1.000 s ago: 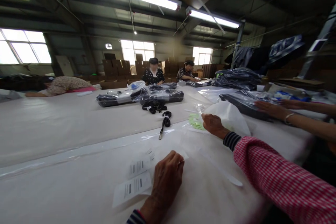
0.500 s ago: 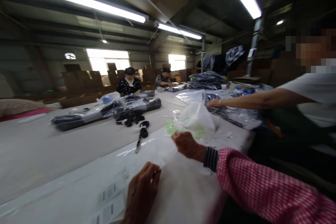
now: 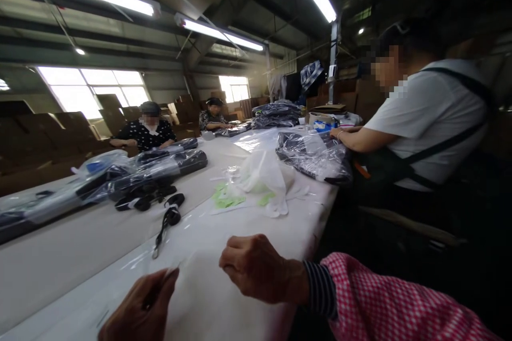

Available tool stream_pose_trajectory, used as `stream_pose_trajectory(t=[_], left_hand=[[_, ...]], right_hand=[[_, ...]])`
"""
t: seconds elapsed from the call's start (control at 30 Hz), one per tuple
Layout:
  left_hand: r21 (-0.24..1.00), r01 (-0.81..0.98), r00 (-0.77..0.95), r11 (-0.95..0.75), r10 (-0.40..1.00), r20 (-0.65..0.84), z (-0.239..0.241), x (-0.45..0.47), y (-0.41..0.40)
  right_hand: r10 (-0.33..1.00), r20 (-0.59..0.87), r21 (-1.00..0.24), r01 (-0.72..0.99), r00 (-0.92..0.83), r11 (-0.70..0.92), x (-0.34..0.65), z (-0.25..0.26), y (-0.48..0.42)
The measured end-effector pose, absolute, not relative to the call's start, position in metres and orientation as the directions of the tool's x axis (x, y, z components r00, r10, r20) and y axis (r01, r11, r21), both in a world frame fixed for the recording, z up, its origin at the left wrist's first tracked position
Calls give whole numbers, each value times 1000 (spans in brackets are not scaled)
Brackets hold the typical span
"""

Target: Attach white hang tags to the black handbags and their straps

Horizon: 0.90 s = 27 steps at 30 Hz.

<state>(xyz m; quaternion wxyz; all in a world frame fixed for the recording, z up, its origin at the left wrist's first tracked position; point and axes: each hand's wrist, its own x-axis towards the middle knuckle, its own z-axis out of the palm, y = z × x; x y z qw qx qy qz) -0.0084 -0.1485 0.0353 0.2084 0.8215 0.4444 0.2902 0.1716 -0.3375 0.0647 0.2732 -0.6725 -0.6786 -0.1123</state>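
My left hand (image 3: 140, 303) is low over the table, its thumb and fingers pinched together. A thin whitish scrap shows at its fingertips, too small to name. To its right, my right hand (image 3: 258, 269) is closed with the fingers curled; whatever it holds, if anything, is hidden. Beneath both hands lies the pale table top (image 3: 200, 298) with a glossy clear sheet on it. Ahead of my right hand rests a crumpled white plastic bag (image 3: 266, 173) with light green pieces (image 3: 227, 196) beside it. A rolled black strap (image 3: 172, 216) with a metal clip lies beyond my left hand.
Dark rolls in clear plastic (image 3: 160, 173) lie at the left. At the right edge, a co-worker in a white shirt (image 3: 432, 106) stands by a plastic-wrapped dark bundle (image 3: 314, 154). Two more people sit across the table. Wrapped packs (image 3: 276, 114) are stacked at the back.
My view has swung right. My right hand has drawn back from the green pieces towards me, and my left hand stays pinched. The co-worker's arm has pulled back from the wrapped bundle.
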Motion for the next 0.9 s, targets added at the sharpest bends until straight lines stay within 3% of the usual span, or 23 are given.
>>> stream_pose_trajectory(t=[0.17,0.37,0.57,0.63,0.77,0.9], left_hand=[[633,591,319,-500,866,385,50,-9,-167],[655,503,276,-564,823,497,57,-16,-173],[672,413,204,-614,782,589,56,-18,-167],[675,391,177,-626,771,612,56,-18,-166],[723,346,116,-598,792,600,56,-18,-162],[823,290,87,-489,870,486,58,-22,-160]], right_hand=[[895,440,-149,977,-76,156,159,40,-353],[914,403,-232,962,-39,143,155,34,-359],[931,360,-548,820,54,164,166,51,-372],[938,325,-590,800,117,105,177,63,-368],[964,236,-461,887,124,-1,190,85,-334],[990,137,-236,969,-40,72,176,84,-289]])
